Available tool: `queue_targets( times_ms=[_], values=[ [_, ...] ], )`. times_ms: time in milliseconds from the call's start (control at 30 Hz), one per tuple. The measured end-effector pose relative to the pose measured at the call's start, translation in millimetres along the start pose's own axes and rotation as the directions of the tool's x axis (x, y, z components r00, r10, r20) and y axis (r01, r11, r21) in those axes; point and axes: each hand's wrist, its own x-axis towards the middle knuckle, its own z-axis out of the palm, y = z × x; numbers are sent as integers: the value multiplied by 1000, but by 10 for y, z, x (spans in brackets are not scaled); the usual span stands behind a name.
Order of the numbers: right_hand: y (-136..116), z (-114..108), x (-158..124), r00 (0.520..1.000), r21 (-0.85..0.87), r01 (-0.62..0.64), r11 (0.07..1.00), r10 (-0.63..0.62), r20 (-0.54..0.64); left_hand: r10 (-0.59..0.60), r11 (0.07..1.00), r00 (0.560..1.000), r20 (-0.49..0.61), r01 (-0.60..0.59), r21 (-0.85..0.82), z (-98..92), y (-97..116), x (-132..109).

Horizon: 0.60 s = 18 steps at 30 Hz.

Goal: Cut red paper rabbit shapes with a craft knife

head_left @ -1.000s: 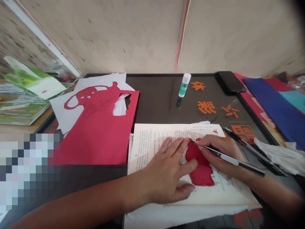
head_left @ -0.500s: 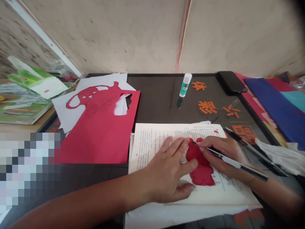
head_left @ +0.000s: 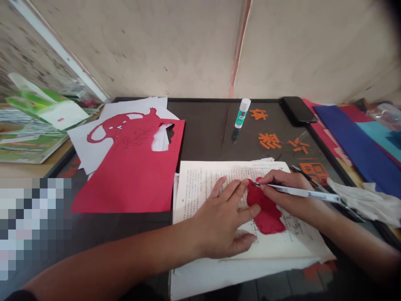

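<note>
A small red paper cutout (head_left: pixel 266 213), bear-like in outline with dark lines along its edges, lies on an open printed book (head_left: pixel 197 179). My left hand (head_left: pixel 224 217) rests flat with fingers spread, its fingertips on the cutout's left edge and on the page. Pinched in my right hand (head_left: pixel 288 192) is a slim silver-and-black pen (head_left: pixel 307 193), its tip touching the top of the cutout between two rounded bumps. Left of the book lies a larger red sheet (head_left: pixel 134 179) with openings cut in it and an animal shape at its top.
White sheets (head_left: pixel 79 144) lie partly beneath the red sheet. A glue stick (head_left: pixel 242 115) stands behind the book. At the right are a black phone (head_left: pixel 298 110), crumpled white tissue (head_left: pixel 360 200) and coloured papers (head_left: pixel 347 133). Green packaging (head_left: pixel 46 102) sits at the far left.
The cutout has turned slightly, its lower end shifting right and up. The pen has tilted to lie flatter, its back end swinging upward. My left hand stays spread.
</note>
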Motion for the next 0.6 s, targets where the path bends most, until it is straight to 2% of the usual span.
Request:
queue_targets(
  times_ms=[200,367,433,600],
  values=[
    [-148,-89,89,997,-109,-31,994,39,65,24,1000,997,-69,-24,1,25,3,-21],
    [-204,-95,95,985,-114,-145,983,154,82,32,999,997,-73,-31,17,22,5,-36],
    [-217,-75,65,988,-94,-139,986,144,49,40,999,997,-65,-39,26,18,0,-34],
    [-129,-36,-38,999,-40,-37,999,36,-14,33,999,999,-44,-33,-18,6,-4,-19]
  ],
)
